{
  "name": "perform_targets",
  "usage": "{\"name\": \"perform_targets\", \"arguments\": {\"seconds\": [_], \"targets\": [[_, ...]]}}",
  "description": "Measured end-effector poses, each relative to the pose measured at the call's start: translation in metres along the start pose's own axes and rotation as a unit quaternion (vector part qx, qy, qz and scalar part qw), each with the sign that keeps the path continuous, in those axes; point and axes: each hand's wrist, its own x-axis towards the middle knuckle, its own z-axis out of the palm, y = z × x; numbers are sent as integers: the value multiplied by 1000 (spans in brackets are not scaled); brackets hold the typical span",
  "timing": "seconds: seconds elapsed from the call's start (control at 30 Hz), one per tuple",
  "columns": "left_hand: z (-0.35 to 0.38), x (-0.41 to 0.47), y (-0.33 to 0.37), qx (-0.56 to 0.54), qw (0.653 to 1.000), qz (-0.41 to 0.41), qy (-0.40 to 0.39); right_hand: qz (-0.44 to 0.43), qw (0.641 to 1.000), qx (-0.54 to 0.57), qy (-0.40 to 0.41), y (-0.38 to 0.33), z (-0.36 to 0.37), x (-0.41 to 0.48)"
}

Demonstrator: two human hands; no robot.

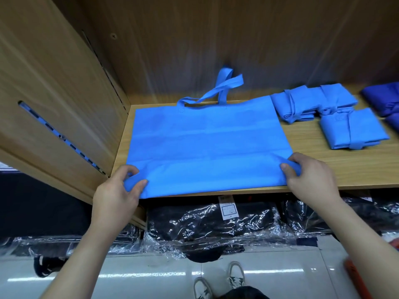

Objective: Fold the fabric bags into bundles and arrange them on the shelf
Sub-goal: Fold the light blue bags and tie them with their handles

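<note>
The blue bag [207, 143] lies flat on the shelf [345, 169]; left hand [121, 190] and right hand [308, 171] pinch its near corners; it looks light, limp, probably slightly slippery

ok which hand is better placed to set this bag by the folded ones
Likely the right hand: the folded bundles lie on its side of the shelf; the left hand holds the opposite bag corner.

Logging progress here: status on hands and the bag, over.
Left hand and right hand each pinch a near corner of the flat light blue bag. Folded bundles lie right, apart.
</note>
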Motion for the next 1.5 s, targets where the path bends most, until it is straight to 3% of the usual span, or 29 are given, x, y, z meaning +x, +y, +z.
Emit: {"name": "perform_targets", "arguments": {"seconds": [0.17, 0.47, 0.57, 0.67, 0.77, 0.9, 1.0, 1.1, 1.23, 1.33, 1.43, 1.5], "targets": [[13, 0, -12, 55, 990, 131, 23, -40, 998, -55, 15, -6, 2, -1], [3, 8, -28, 161, 965, 204, -24, -53, 998, -20, 20, -2, 0, -2], [-7, 7, -28, 268, 920, 278, -69, -187, 975, -104, 57, 0, 0, -2], [-10, 10, -30, 316, 888, 308, -132, -317, 935, -153, -51, 9, 3, 0], [-10, 12, -40, 288, 893, 324, -117, -316, 933, -83, -154, 26, -7, 1], [-18, 7, -45, 249, 897, 343, -126, -339, 910, -121, -205, 41, -20, -4], [-29, 2, -46, 174, 919, 322, -149, -341, 919, -55, -190, 55, -23, -6], [-38, 2, -50, 45, 954, 247, -163, -235, 947, 58, -212, 56, -42, -6], [-38, -3, -45, -70, 973, 152, -160, -123, 934, 192, -275, 47, -53, 3], [-34, -3, -35, -202, 970, 21, -133, -87, 920, 281, -258, 47, -52, 9], [-25, 1, -19, -266, 960, -38, -80, -13, 901, 355, -248, 34, -43, 6], [-15, 4, -10, -277, 957, -67, -59, 29, 913, 353, -202, 32, -31, 7]]}}
